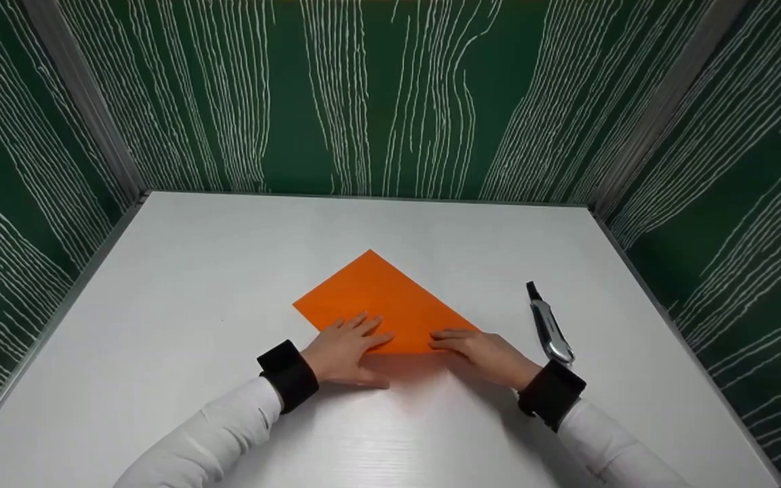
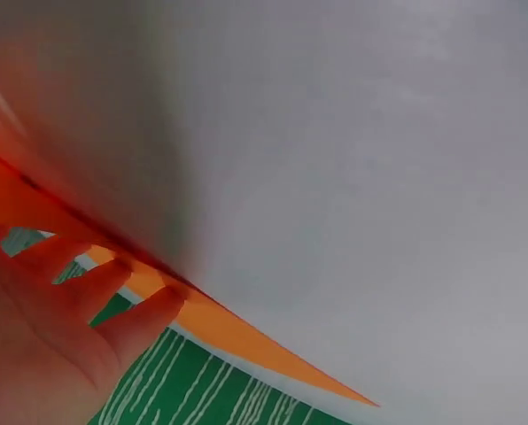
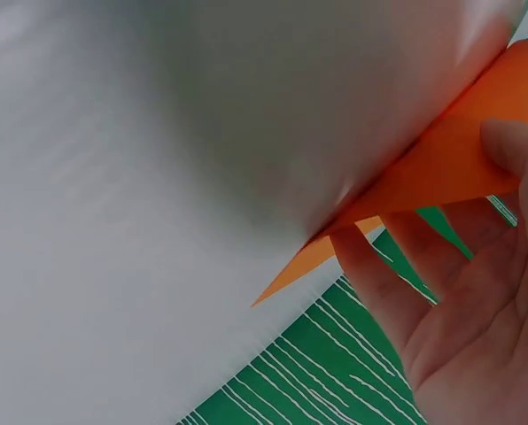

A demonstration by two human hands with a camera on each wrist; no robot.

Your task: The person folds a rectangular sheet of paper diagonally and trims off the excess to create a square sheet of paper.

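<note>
Touching paper (image 1: 377, 291) — left fingers (image 1: 368, 325) splayed, right fingers (image 1: 453, 333) closer together.

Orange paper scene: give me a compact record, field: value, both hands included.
work_piece: orange paper, on a white table
piece_outline: one corner points away from the person; straight near edge between the hands
left_hand: left hand, spread fingers resting on the paper
right_hand: right hand, fingertips on the paper's right part
wrists: black band on each
other_item: silver tool with dark tip, right of the paper; type unclear
backdrop: green panels with white wavy lines
</note>
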